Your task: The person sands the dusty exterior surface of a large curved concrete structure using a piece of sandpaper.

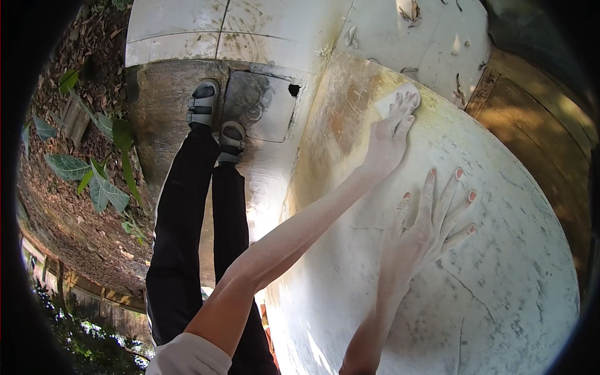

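Outdoors, a pale slab (500,281) spans your view from 1 to 6 o'clock. Your left hand's (395,125) dusty fingers lie together, holding the white pad (385,105) to it between 1 and 2; your right hand (422,234) rests on it near 4, fingers spread and empty. Beside the pad is a brown patch (340,119), at 1; dry leaves (409,11) lie beyond the slab. With dust on your skin, either hand could skid if you lean hard, and the pad, near the slab's edge, could slip over. No brand, label or writing is readable.
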The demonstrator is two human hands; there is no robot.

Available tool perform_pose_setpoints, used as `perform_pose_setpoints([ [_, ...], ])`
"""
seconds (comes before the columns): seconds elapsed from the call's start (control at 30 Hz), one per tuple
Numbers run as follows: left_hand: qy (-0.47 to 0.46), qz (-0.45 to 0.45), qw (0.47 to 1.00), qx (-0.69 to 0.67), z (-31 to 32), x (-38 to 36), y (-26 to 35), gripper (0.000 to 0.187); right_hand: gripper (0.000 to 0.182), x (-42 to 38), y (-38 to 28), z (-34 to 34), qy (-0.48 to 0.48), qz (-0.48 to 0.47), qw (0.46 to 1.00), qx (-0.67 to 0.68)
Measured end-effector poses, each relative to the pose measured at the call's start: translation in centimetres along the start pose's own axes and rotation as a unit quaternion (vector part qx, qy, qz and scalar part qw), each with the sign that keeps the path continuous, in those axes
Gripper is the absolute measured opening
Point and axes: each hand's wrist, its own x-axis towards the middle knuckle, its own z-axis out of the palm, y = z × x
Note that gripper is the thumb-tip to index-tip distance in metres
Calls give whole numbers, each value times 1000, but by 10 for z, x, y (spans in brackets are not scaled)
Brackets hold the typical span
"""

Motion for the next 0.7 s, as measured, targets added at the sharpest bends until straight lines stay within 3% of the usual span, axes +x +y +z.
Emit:
perform_pose_setpoints([
  [0.1, -48, 33, 998, -16, 12, -15, 31, 39, 46, 0, 11, 11, 48, -30, 997, -44],
  [0.23, -69, -39, 996, 32, -13, -111, 3, 42, 44, 7, 12, -6, 55, 7, 998, -19],
  [0.3, -69, -32, 996, 41, -20, -156, -18, 43, 43, 9, 15, -15, 55, 24, 998, -9],
  [0.43, -74, 6, 997, 30, -24, -107, -32, 41, 41, 5, 17, -29, 46, 59, 997, 10],
  [0.53, -8, 59, 997, 51, -14, 4, -19, 35, 39, 13, 14, -25, 74, 68, 994, -45],
  [0.6, 12, 9, 999, 28, -5, 56, -4, 34, 37, 14, 11, -24, 75, 65, 994, -47],
  [0.7, -8, 14, 1000, 6, 2, 17, -17, 38, 34, 13, 12, -25, 78, 70, 994, -28],
])
